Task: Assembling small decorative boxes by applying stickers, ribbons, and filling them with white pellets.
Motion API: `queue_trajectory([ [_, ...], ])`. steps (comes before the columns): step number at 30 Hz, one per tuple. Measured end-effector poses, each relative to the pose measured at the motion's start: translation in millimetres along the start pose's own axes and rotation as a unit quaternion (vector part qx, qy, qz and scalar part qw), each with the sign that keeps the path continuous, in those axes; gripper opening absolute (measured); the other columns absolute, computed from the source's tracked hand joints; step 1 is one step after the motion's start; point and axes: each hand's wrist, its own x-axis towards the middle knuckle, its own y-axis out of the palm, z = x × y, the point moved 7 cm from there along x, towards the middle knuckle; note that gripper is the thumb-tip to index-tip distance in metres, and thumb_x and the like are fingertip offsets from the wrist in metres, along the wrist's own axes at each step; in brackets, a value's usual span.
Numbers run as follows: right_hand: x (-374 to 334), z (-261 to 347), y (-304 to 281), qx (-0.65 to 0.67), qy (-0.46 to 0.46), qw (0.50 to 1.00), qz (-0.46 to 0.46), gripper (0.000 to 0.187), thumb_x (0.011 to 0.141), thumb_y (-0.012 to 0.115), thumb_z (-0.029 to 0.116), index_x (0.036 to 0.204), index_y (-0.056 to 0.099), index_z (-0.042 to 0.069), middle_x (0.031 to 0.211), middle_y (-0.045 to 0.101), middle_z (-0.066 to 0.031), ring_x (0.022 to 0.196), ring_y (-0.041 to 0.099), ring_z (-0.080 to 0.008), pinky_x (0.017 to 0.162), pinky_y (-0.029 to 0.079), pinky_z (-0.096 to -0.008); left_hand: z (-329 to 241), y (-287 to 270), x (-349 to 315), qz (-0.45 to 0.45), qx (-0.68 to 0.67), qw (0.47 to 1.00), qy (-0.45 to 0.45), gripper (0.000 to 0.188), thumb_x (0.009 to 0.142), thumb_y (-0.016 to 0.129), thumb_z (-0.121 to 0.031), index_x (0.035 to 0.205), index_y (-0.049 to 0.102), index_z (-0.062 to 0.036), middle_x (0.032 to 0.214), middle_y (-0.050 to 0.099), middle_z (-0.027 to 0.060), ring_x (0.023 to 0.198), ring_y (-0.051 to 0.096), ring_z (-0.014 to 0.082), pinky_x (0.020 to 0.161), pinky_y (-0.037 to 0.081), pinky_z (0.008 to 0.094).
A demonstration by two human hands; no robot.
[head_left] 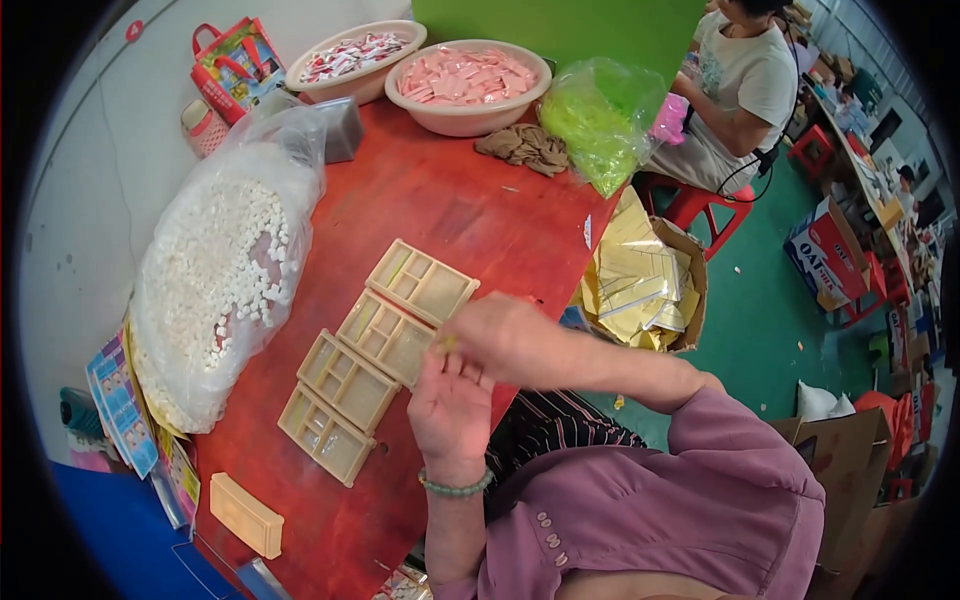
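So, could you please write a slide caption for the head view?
Left hand and blurred right hand close together beside four compartmented cream trays on a red table.

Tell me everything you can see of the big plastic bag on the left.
The bag is large, clear and wrinkled, apparently of thin plastic film. Through it show many small, white, block-like pieces, thickly spread, with a reddish gap among them toward the right. It lies slumped along the left side of the red table, near the pale wall. Its far end is loosely bunched and seems to touch a grey block. Whether its mouth is open cannot be told.
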Motion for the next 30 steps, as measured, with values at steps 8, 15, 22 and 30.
queue_trajectory([
  [8, -12.5, -167.4, -213.1, -0.022, 0.247, 0.900, -0.359, 0.020, 0.099, 0.054, 0.017, 0.093, 0.061, -0.001, 0.081, 0.069, -0.0062, 0.071, 0.065, -0.0111, 0.065, 0.051, -0.0247, 42.2, 8.2, 18.1, 0.048, 0.089, 0.989, -0.108, 0.037, 0.101, 0.046, -0.021, 0.124, 0.054, 0.0058, 0.129, 0.056, 0.0216, 0.123, 0.054, 0.0320, 0.106, 0.043, 0.0433],
  [15, -8.6, -275.3, -277.2, -0.372, 0.271, 0.829, -0.318, 0.026, 0.092, 0.061, 0.021, 0.104, 0.064, -0.002, 0.091, 0.068, -0.0155, 0.079, 0.067, -0.0238, 0.072, 0.052, -0.0338, 58.3, -3.7, 36.9, 0.023, 0.087, 0.987, -0.135, 0.025, 0.100, 0.049, -0.016, 0.113, 0.061, 0.0017, 0.113, 0.066, 0.0156, 0.109, 0.063, 0.0278, 0.097, 0.050, 0.0394],
  [22, 92.6, -226.5, -211.4, -0.170, 0.138, 0.947, -0.234, 0.031, 0.087, 0.066, 0.026, 0.109, 0.067, 0.004, 0.107, 0.068, -0.0148, 0.094, 0.066, -0.0309, 0.083, 0.051, -0.0399, 52.8, -2.9, 47.1, -0.009, 0.143, 0.979, -0.148, 0.025, 0.100, 0.049, -0.016, 0.114, 0.059, 0.0017, 0.114, 0.064, 0.0156, 0.106, 0.062, 0.0258, 0.093, 0.051, 0.0384],
  [30, 186.3, -315.4, -119.9, -0.250, 0.149, 0.956, 0.038, 0.044, 0.084, 0.067, 0.023, 0.126, 0.060, 0.008, 0.127, 0.059, -0.0201, 0.106, 0.061, -0.0331, 0.093, 0.048, -0.0406, 67.4, 4.7, 55.1, -0.003, 0.274, 0.938, -0.214, 0.024, 0.102, 0.048, -0.016, 0.115, 0.057, 0.0020, 0.111, 0.064, 0.0136, 0.100, 0.065, 0.0217, 0.090, 0.052, 0.0334],
])
